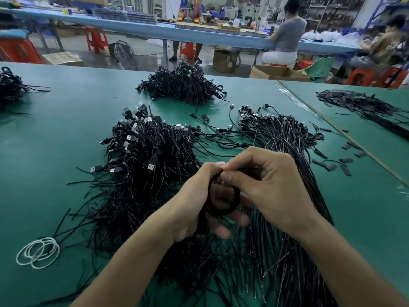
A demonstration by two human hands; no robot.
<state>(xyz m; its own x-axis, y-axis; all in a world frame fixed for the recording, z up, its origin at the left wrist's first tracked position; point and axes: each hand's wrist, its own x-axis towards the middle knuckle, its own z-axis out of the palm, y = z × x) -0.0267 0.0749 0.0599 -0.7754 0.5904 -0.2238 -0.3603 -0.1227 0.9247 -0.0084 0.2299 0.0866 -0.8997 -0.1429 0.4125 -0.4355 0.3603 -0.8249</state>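
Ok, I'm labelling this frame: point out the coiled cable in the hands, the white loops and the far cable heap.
coiled cable (pixel 222 211): head view, lower arc of the coil.
white loops (pixel 58 250): head view, right-hand arc.
far cable heap (pixel 181 85): head view, middle of the heap.

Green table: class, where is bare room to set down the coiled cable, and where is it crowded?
Bare: the wide strip left of the USB cable pile, above the white loops; also between that pile and the far heap. Crowded: beneath the coiled cable.
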